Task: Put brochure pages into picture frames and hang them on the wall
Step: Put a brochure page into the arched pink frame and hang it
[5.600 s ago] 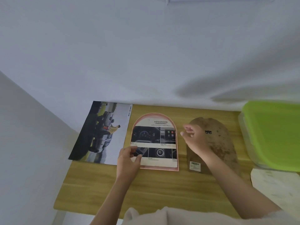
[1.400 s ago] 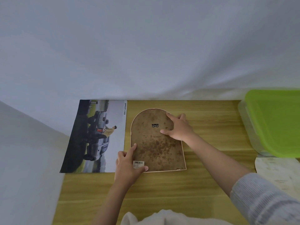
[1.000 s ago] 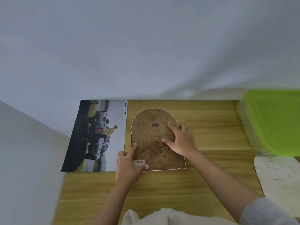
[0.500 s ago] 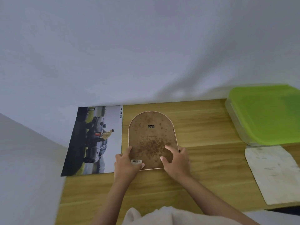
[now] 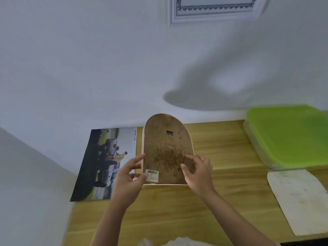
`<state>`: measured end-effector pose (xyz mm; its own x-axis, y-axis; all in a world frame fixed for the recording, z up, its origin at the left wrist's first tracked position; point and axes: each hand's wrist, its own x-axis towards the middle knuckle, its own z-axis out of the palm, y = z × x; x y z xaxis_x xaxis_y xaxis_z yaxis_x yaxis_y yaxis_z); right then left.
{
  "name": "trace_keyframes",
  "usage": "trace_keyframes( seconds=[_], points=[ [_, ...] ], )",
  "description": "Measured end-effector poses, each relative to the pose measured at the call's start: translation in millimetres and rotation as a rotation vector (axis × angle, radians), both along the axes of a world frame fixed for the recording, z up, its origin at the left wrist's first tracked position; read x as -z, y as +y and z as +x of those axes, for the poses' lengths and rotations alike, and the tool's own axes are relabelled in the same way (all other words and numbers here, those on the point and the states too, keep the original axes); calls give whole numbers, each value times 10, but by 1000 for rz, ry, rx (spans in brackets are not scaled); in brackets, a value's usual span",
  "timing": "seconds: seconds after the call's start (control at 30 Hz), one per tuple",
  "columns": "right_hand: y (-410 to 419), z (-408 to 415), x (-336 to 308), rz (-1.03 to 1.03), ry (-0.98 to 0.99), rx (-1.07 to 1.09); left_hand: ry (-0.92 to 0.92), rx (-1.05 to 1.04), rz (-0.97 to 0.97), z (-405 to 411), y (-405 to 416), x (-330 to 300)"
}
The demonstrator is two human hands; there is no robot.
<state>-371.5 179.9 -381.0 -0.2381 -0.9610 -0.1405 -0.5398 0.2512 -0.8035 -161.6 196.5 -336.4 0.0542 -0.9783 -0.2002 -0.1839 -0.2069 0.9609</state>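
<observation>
Both hands are on the arched picture frame [image 5: 167,150], and we see its brown backing board facing us, the small hanger near the rounded top and a barcode sticker [image 5: 152,174] at the lower left. Our left hand [image 5: 129,176] pinches the frame's lower left edge, thumb lying on the sticker, fingers wrapped round the side. Our right hand [image 5: 198,172] clamps the lower right edge, thumb and forefinger spread on the backing, the rest of the fingers hidden behind it. The frame stands tilted up off the wooden table [image 5: 213,201], its rounded top rising against the white wall [image 5: 88,68]; whether its straight bottom edge touches the wood, we cannot tell.

Edges now: just left of the frame lies the car brochure page [image 5: 106,164], flat, its far corner meeting the wall. Off to the right, well apart, sits the green-lidded container [image 5: 291,135], with a pale arched sheet [image 5: 298,197] in front of it. Bare wood runs between frame and container. Up on the wall hangs a white-framed certificate [image 5: 213,9].
</observation>
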Motion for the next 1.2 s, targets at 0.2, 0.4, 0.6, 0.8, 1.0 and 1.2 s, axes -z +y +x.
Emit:
trace_keyframes(
  seconds=[0.2, 0.4, 0.6, 0.8, 1.0, 1.2],
  points=[
    [-259, 175, -728, -166, -406, -321, -87, -103, -223, -271, 86, -332],
    [-407, 248, -1037, -225, -458, -308, -102, -40, -341, -468, 136, -422],
    [-396, 298, -1012, -253, -501, -169, -133, 25, -430, -540, 139, -338],
    [-388, 277, -1025, -380, -601, 5, -305, 48, -463, -357, 25, -237],
    [-414, 185, -1177, -512, -616, 9, -328, -185, -247, 196, -189, -190],
    [-577, 249, -1487, -598, -606, -49, -108, -184, -381, 379, -309, -642]
  ],
)
